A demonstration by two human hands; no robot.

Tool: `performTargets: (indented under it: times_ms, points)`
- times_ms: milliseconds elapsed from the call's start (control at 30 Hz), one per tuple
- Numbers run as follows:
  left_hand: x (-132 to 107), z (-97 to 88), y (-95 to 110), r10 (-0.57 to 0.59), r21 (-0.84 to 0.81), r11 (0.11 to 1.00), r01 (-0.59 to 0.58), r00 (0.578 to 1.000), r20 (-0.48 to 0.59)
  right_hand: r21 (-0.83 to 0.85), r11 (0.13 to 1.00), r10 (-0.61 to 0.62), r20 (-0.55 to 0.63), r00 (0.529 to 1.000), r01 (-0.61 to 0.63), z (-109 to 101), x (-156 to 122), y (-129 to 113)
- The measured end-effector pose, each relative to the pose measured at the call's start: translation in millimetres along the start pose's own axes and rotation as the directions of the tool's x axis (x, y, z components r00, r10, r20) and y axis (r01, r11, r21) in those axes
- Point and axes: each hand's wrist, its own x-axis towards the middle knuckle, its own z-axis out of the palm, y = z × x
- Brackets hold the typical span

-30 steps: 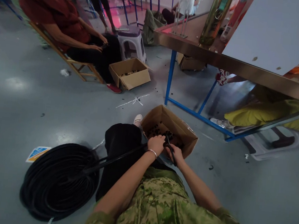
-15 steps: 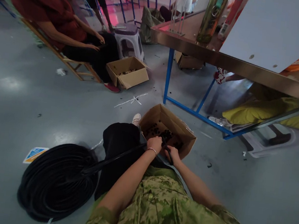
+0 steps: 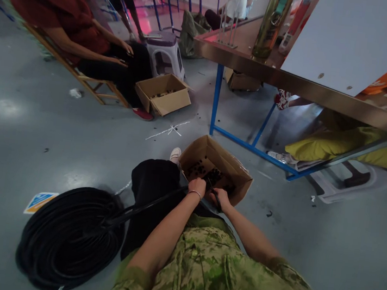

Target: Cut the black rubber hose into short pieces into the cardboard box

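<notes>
My left hand (image 3: 196,187), with a bracelet at its wrist, is closed round the end of a long black tube or strip (image 3: 159,200). The strip runs over my left thigh to a large black coil (image 3: 69,238) on the floor. My right hand (image 3: 222,198) grips scissors (image 3: 218,205) with dark handles, their blades close to the left fingers. Both hands are above the near edge of an open cardboard box (image 3: 225,155) standing between my legs. Small black pieces (image 3: 214,173) lie scattered on the box's bottom. The exact cutting point is too small to make out.
A table (image 3: 238,57) with blue legs stands ahead to the right, bearing a bottle (image 3: 270,23) and a white board (image 3: 352,37). A seated co-worker (image 3: 86,44) is at the left, beside another cardboard box (image 3: 172,103) and a stool (image 3: 164,51). Someone's yellow-clothed leg (image 3: 334,140) is under the table.
The view has shifted slightly. Both hands keep their grip over the box; the scissors' handles look closer together than before, and the thin blades now show between the hands.
</notes>
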Motion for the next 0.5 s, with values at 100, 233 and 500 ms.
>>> performTargets:
  times_ms: [100, 233, 500]
  points:
    - [-2, -2.2, 2, -0.004, -0.007, 1.0, 0.004, 1.0, 0.005, -0.002, 1.0, 0.0, 0.005, 1.0, 0.0, -5, 2, 0]
    - [-12, -7.9, 4, 0.008, -0.032, 0.999, -0.01, 0.999, -0.048, 0.056, 0.998, 0.006, -0.017, 1.0, -0.005, -13, -3, -1]
    - [-23, -10.8, -3, -0.015, -0.337, 0.937, -0.094, 0.952, -0.306, 0.478, 0.878, 0.042, 0.002, 0.999, -0.038, -36, -33, -13]
